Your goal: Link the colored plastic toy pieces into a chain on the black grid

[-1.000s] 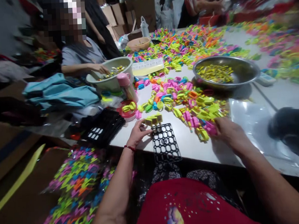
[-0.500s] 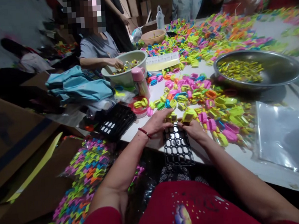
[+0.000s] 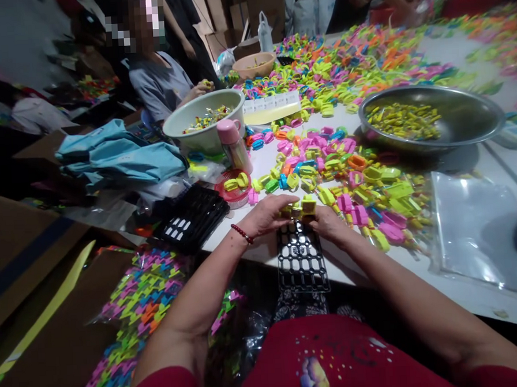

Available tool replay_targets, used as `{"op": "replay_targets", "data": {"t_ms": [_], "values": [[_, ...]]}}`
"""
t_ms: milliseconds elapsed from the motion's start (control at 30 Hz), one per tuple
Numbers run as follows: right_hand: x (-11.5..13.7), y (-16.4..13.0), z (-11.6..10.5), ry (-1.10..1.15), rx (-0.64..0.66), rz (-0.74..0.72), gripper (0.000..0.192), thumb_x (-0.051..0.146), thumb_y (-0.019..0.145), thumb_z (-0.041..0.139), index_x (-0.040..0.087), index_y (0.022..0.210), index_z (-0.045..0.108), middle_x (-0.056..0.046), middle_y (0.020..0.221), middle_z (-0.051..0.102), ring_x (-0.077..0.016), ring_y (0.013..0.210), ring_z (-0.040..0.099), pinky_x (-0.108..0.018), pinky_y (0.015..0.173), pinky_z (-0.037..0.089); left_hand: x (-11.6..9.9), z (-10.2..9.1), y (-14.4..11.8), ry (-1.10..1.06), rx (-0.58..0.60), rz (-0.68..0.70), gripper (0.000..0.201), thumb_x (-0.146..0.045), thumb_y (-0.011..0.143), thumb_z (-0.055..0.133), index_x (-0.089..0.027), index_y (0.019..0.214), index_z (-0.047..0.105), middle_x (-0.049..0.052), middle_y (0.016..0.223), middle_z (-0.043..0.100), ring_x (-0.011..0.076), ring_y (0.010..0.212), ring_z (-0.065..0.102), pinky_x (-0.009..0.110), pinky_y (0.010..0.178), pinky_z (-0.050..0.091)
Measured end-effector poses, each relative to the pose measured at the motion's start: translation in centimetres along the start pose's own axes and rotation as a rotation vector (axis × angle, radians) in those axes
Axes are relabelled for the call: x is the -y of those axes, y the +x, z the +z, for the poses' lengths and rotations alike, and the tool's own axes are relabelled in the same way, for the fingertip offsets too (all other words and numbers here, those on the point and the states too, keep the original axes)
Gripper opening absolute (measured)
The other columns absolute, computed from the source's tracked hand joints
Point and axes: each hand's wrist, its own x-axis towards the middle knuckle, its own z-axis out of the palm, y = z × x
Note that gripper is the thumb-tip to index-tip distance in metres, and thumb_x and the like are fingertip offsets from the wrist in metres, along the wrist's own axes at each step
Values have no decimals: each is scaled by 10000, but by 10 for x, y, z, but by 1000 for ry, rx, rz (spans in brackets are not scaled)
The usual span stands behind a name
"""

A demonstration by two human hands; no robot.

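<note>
Tray (image 3: 302,259): we keep the black grid at 6 o'clock on the table edge; only its far row carries yellow clips (image 3: 300,207), the rest is open.
Left hand (image 3: 263,214): fingers pinched on the clips, 11 o'clock of the tray.
Right hand (image 3: 329,221): fingers closed on the same clips.
Pile (image 3: 353,183): loose clips at 1 o'clock, much left, we judge.
Bowl (image 3: 466,113): steel, at 2 o'clock.

Views: one only — the head camera, so nothing is shared with another view.
Position: worn on the person's head, above the near edge of the table (image 3: 472,306).
Direction: forward and down, across the table toward the far side.
Nearness: close over the black grid tray (image 3: 302,260) — the far cardboard boxes (image 3: 227,10) sit small.
</note>
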Motion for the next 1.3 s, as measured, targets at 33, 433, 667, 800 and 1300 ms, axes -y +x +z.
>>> {"op": "replay_targets", "data": {"t_ms": [33, 433, 667, 800, 1300], "values": [[-1, 0, 0, 0, 1, -14, 210, 141, 798, 570, 174, 946, 715, -47, 901, 722, -202, 833, 643, -261, 730, 459, 0, -1, 0, 4, 7, 2, 512, -316, 822, 701, -185, 1286, 529, 107, 1217, 644, 227, 1089, 608, 349, 940, 472], [-8, -1, -1, -42, 36, -18, 169, 151, 806, 580, 160, 914, 710, -55, 882, 706, -197, 814, 633, -262, 733, 461, -3, -2, 2, 21, 21, 6, 524, -259, 808, 697, -191, 1295, 518, 105, 1215, 641, 225, 1069, 616, 349, 918, 483], [1, -1, 11, -131, 4, -77, 267, 71, 817, 521, 177, 1016, 664, -71, 1012, 660, -185, 906, 602, -258, 809, 457, -9, -5, 8, 108, 87, -39, 554, -239, 777, 727, -162, 1282, 510, 126, 1207, 640, 255, 1072, 616, 390, 935, 492], [5, -17, -1, -241, -72, -98, 231, 134, 866, 529, 177, 1079, 610, -85, 1031, 634, -201, 918, 589, -286, 816, 459, -17, -11, 5, 188, 4, -72, 714, -265, 759, 749, -161, 1381, 414, 166, 1304, 578, 286, 1157, 587, 428, 951, 495], [-9, -50, -61, -752, -69, 334, 186, 143, 887, 475, 106, 1030, 588, -155, 831, 664, -230, 703, 614, -303, 614, 379, -81, 84, -53, 187, -77, -96, 381, -271, 888, 604, -154, 1245, 541, 134, 1263, 604, 242, 1192, 574, 409, 1011, 517]]}}
